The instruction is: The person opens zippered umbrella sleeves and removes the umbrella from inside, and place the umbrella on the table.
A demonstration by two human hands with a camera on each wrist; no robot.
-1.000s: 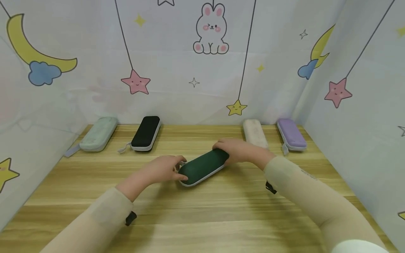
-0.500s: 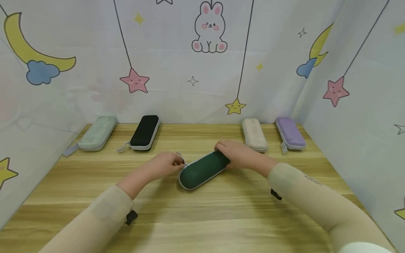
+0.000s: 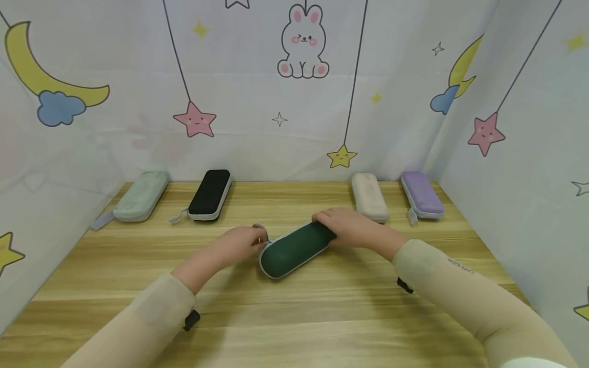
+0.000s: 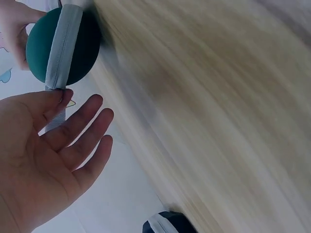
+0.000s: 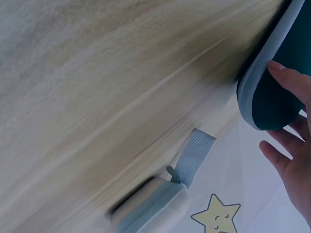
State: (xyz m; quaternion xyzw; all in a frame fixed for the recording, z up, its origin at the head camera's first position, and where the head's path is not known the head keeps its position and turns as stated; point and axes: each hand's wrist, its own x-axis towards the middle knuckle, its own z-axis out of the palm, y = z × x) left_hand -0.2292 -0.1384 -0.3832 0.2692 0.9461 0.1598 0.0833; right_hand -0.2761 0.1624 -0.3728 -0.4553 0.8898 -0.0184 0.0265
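Note:
A dark green case (image 3: 296, 251) with a pale grey zipper edge lies at a slant over the middle of the wooden table. At its left end my left hand (image 3: 236, 246) pinches the grey zipper tab; in the left wrist view the thumb and index finger of that hand (image 4: 58, 145) meet at the tab, the other fingers spread. My right hand (image 3: 352, 228) grips the case's right end. The right wrist view shows the thumb of the right hand (image 5: 294, 116) on the green case (image 5: 274, 99) by the zipper edge, fingers around the far side.
Along the back of the wooden table (image 3: 294, 317) lie a mint case (image 3: 142, 196) and a black case (image 3: 210, 194) at left, a cream case (image 3: 369, 197) and a purple case (image 3: 422, 194) at right. A patterned white curtain (image 3: 248, 153) stands behind them.
My left hand has let go of the case's left end and taken its zipper tab. The green case has shifted slightly toward the near edge, and its top has tilted.

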